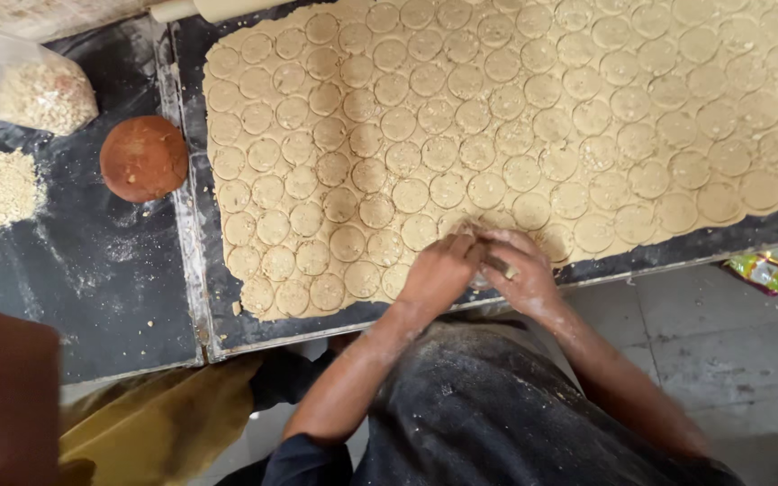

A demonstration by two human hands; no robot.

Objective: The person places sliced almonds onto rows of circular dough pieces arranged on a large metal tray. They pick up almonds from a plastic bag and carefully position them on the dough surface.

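Starting on the left: a crumb pile (6,187), a plastic bag (24,85) and a round brown disc (144,158) sit on the dark table (110,279). Then comes the big dough sheet (515,117), stamped all over with circles. At its near edge, left hand (438,273) and right hand (520,274) are pressed together, fingers curled on the dough; can't tell what's pinched.

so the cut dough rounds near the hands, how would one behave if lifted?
Probably floppy: the dough sheet looks thin and soft. Likely fragile, since the surface looks crumbly. Rounds lie flat, so rolling seems unlikely. Both the left hand and right hand work at the near edge.

single head view, steeply downward, close over dough sheet (497,117) and table edge (317,328)
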